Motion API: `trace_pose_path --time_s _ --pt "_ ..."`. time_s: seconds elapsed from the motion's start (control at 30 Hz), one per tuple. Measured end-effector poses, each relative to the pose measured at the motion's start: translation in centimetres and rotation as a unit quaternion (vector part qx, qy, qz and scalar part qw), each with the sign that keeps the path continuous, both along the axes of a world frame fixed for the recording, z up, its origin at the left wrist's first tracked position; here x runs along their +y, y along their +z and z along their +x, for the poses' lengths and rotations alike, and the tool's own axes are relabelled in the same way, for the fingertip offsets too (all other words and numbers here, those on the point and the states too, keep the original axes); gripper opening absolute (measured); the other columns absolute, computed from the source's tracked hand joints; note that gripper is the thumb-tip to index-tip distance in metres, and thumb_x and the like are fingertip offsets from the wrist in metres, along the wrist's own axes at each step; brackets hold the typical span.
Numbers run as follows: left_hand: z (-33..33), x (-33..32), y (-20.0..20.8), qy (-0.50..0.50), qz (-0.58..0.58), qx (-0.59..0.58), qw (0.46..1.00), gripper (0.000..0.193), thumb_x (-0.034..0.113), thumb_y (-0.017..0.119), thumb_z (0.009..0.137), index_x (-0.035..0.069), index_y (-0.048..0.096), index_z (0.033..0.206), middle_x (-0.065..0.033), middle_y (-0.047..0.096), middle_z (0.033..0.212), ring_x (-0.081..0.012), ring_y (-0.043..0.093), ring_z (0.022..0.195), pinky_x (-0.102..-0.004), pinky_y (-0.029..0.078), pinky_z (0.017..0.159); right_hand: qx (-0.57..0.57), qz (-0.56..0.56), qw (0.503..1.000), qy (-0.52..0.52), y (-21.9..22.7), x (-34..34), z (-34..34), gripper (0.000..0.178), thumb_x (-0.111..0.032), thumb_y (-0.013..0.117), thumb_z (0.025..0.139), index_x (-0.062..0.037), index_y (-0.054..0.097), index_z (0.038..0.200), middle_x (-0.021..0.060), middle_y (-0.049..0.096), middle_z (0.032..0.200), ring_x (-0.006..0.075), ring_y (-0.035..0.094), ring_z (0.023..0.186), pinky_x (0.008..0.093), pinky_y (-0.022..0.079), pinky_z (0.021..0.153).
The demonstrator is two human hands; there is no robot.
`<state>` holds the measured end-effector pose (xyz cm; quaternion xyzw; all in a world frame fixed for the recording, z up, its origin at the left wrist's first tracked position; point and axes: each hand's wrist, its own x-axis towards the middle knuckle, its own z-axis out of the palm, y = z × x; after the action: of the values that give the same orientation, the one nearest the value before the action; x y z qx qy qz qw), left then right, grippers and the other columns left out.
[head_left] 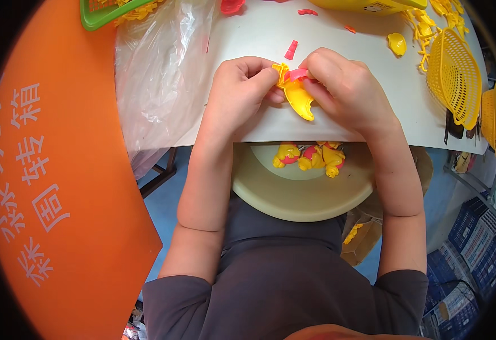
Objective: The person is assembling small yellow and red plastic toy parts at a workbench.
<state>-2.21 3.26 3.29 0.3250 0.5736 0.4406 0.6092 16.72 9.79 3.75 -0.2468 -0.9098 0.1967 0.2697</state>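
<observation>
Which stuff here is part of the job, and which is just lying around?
In the job:
- yellow piece, in the left hand
- pink piece, in the right hand
- probably the yellow-and-pink pieces in the basin

Seemingly just lying around:
- clear plastic bag
- orange panel
- cardboard box

Yellow piece (299, 102), pink part (297, 74)

Both hands (237, 93) hold a yellow piece (299, 102) and pink part (297, 75) over the white table (361, 42).
</observation>
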Motion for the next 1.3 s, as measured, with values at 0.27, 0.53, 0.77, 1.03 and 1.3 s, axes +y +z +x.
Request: trace_pose_path --time_s 0.27,0.53,0.77,1.03,1.3 --pt "0.2 -0.4 -0.3 -0.002 0.021 0.036 0.999 0.024 0.01 0.057 0.093 -0.01 0.065 0.104 -0.0099 0.069 0.087 -0.0105 0.064 0.072 -0.0238 0.052 0.07 -0.023 0.003 1.0 0.005 0.0 -0.1 -0.5 0.019 -0.002 0.068 0.08 -0.0026 0.05 0.082 0.0104 0.057 0.079 0.0296 0.058 0.063 0.0379 0.048 0.057" --pt "0.3 -0.8 -0.7 -0.008 0.022 0.054 0.998 0.025 0.012 0.056 0.097 -0.01 0.064 0.106 -0.0109 0.07 0.094 -0.012 0.067 0.077 -0.0245 0.055 0.073 0.038 -0.05 0.998 -0.026 -0.6 -0.4 -0.3 0.015 -0.002 0.069 0.082 -0.0028 0.064 0.096 0.0085 0.064 0.085 0.0274 0.065 0.071 0.0335 0.053 0.062" --pt "0.4 -0.7 -0.7 0.002 0.027 0.041 0.999 0.025 0.011 0.055 0.098 -0.01 0.064 0.106 -0.0119 0.07 0.095 -0.0128 0.068 0.076 -0.025 0.056 0.072 0.015 0.001 1.0 -0.019 -0.6 -0.1 -0.2 0.015 -0.002 0.069 0.08 -0.0046 0.069 0.095 0.0067 0.063 0.082 0.0251 0.064 0.067 0.0334 0.052 0.059" --pt "0.4 -0.6 -0.7 -0.005 0.032 0.05 0.998 0.025 0.011 0.053 0.099 -0.009 0.064 0.108 -0.0111 0.07 0.09 -0.0119 0.066 0.071 -0.0244 0.054 0.068 -0.034 0.052 0.998 -0.018 -0.4 -0.1 -0.8 0.012 -0.006 0.071 0.077 -0.005 0.066 0.088 0.0058 0.061 0.079 0.0247 0.062 0.063 0.0343 0.05 0.055" --pt "1.5 -1.4 -0.7 0.042 0.072 0.02 0.996 0.024 0.007 0.054 0.089 -0.011 0.065 0.101 -0.0069 0.066 0.075 -0.0104 0.063 0.065 -0.024 0.051 0.061 -0.023 0.036 0.999 -0.02 -1.0 -0.1 -0.4 0.012 -0.009 0.072 0.077 -0.0049 0.066 0.087 0.0061 0.062 0.079 0.025 0.063 0.067 0.0347 0.05 0.057"
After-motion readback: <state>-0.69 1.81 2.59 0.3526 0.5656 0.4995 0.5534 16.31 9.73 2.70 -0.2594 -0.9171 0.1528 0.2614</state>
